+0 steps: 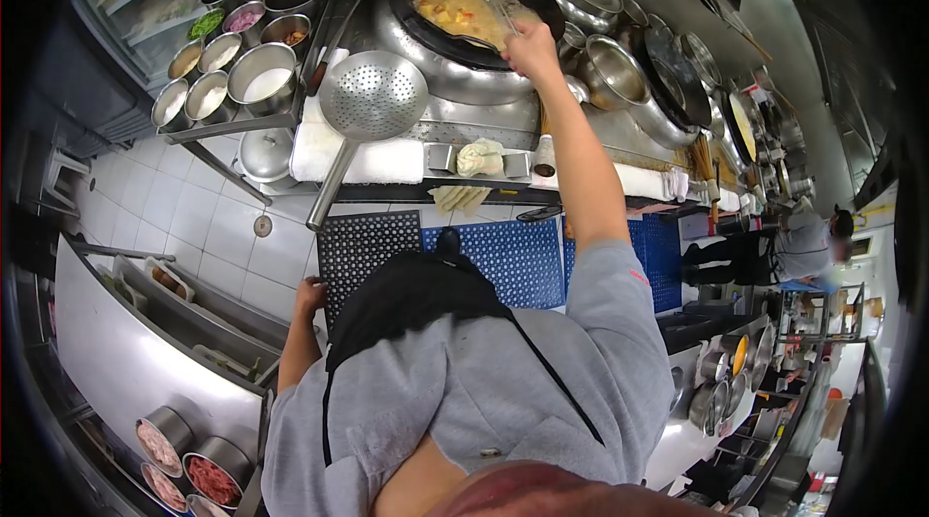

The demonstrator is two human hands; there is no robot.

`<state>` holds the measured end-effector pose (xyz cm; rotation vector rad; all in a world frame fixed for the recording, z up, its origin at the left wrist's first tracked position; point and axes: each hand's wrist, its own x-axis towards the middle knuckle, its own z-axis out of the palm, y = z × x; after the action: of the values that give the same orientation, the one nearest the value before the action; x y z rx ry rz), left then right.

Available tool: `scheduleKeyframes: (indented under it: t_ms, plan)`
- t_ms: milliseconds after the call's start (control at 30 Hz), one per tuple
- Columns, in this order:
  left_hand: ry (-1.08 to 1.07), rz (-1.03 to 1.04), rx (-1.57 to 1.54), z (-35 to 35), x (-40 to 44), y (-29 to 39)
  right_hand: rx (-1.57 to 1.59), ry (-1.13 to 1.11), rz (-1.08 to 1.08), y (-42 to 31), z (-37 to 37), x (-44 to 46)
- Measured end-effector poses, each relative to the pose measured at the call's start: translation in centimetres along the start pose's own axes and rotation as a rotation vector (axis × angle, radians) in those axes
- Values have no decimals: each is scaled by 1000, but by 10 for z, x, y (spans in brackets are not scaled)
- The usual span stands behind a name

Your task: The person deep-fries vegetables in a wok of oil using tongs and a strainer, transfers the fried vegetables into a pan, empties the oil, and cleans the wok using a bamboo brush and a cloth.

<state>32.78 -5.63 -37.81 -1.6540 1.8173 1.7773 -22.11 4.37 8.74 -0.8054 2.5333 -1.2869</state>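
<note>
My right hand reaches over a large wok on the range, its fingers wrapped round the thin metal handle of a long wok ladle. The ladle's head is hard to make out at the wok's far side. Yellowish broth with orange and pale chunks fills the wok. Low at my side hangs my left hand, beside the black rubber mat, fingers loosely apart and nothing visible in it. A perforated strainer lies left of the wok, its handle sticking out past the counter edge.
Steel containers of seasonings crowd a stand on the left. A folded cloth sits on the counter's front edge. Pots and another wok line the right. Behind me are bins of raw meat. Another person stands far right.
</note>
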Motion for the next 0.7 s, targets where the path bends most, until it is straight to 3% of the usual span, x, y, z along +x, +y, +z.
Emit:
scheduleKeyframes:
  t_ms: [33, 133, 300, 367, 433, 500, 667, 700]
  plan:
    - [10, 113, 88, 3, 27, -10, 185, -70, 105, -9, 3, -3]
    - [-17, 144, 78, 13, 13, 33, 457, -192, 215, -12, 6, -17]
    - [-127, 42, 146, 33, -25, 73, 317, -230, 284, 16, -44, -48]
    - [-172, 35, 115, 39, -33, 61, 235, -249, 302, 29, -78, -56]
    - [-268, 226, 372, 42, -1, 4, 160, -251, 281, 38, -107, -60]
    - [-269, 209, 357, 47, 0, -2, 107, -255, 259, 44, -131, -63]
    - [-19, -195, -262, 36, -53, 58, 99, -221, 215, 54, -177, -69]
    - [83, -9, -207, 35, -45, 62, 107, -204, 205, 54, -185, -70]
